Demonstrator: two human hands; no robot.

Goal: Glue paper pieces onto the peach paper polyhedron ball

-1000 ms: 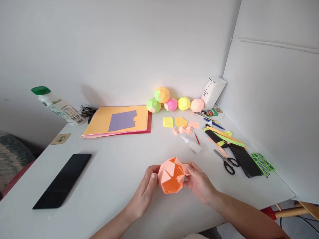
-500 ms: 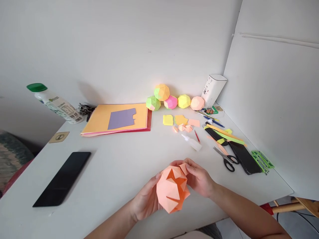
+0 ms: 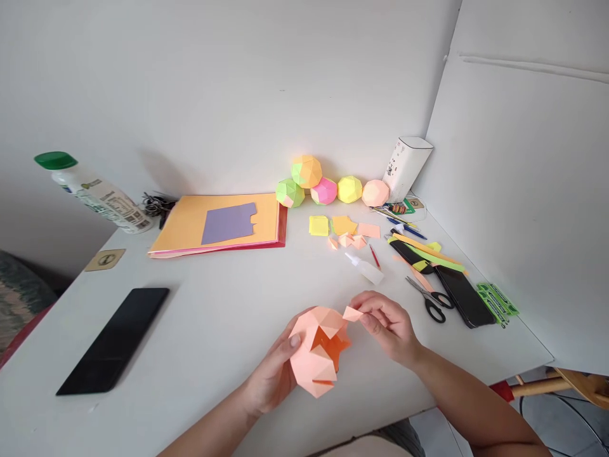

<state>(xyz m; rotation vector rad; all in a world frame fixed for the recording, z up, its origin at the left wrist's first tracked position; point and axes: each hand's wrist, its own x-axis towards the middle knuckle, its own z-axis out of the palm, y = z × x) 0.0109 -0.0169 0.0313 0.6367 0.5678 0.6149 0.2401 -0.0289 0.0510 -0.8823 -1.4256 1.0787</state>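
My left hand [image 3: 276, 374] is wrapped around a peach paper ball [image 3: 311, 371] from its left side, thumb on the front. The ball is made of folded triangular facets. A jagged opening on its right side shows a deeper orange inside. Between thumb and fingers, my right hand [image 3: 387, 327] pinches a small folded peach paper piece [image 3: 353, 313] at the ball's upper right edge. Whether that piece is joined to the ball, I cannot tell. Several similar folded pieces [image 3: 346, 240] lie further back, near a glue bottle [image 3: 365, 268].
Finished paper balls [image 3: 349, 189] stand against the wall, one resting on others. Scissors [image 3: 431, 298], a black phone [image 3: 464, 295] and paper strips [image 3: 428, 249] lie at right. To the left are a black tablet-like slab [image 3: 114, 343], a paper stack [image 3: 178, 222] and a leaning bottle [image 3: 99, 197].
My right hand has moved slightly right and up, away from the ball's side, with the small paper piece pinched. The ball has shifted a little left in my left hand.
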